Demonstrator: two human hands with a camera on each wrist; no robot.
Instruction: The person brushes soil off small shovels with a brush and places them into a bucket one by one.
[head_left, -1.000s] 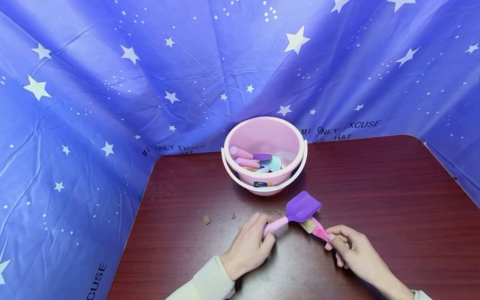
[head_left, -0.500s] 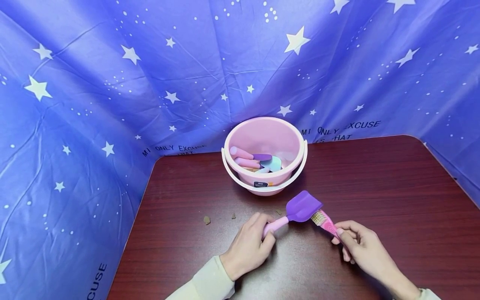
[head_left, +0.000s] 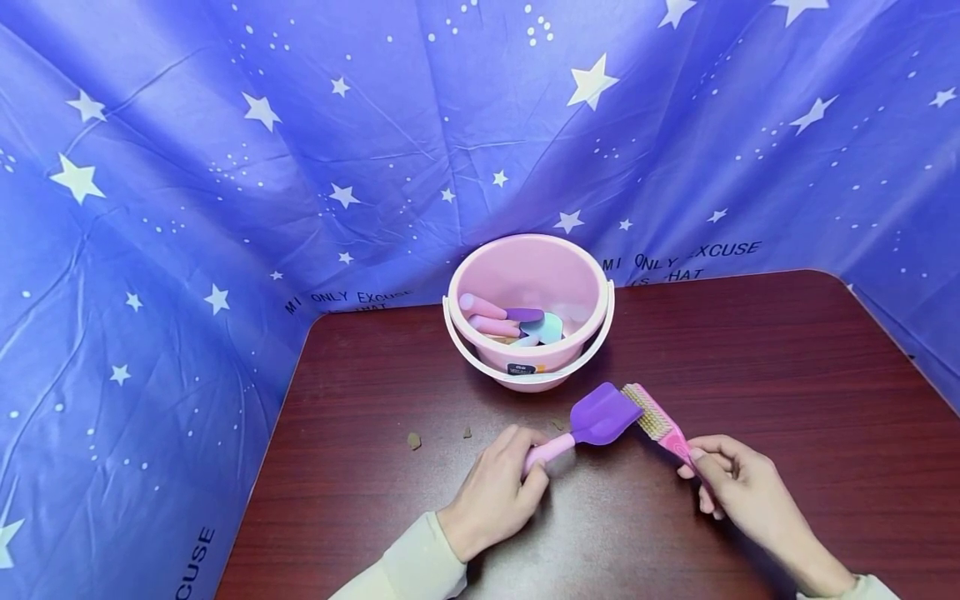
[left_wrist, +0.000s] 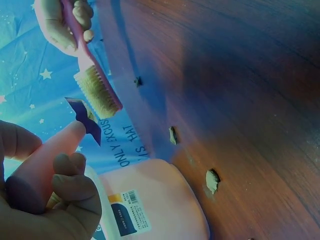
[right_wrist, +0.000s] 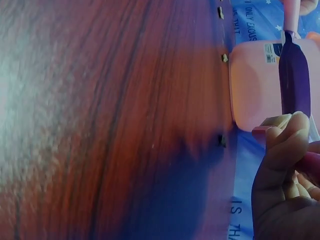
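My left hand (head_left: 495,492) grips the pink handle of a toy shovel (head_left: 602,414), its purple blade pointing right. In my right hand (head_left: 753,492) a pink brush (head_left: 663,425) is held by its handle, thumb on top. Its pale bristles lie right at the blade's far edge. In the left wrist view, the brush (left_wrist: 97,92) and shovel (left_wrist: 50,160) both appear raised over the table. The right wrist view shows the purple blade (right_wrist: 295,75) beyond my fingers; most of the brush is hidden there.
A pink bucket (head_left: 525,275) with a white handle stands behind the hands, several pink, purple and pale blue tools inside. Small brownish flakes, one at the left (head_left: 414,441) and others toward the shovel, lie on the dark wood table (head_left: 787,367). A blue star-printed curtain (head_left: 420,150) hangs behind.
My right hand has moved right and slightly up with the brush, from under the blade to its far edge; more bristles show now. The left hand and shovel have barely moved.
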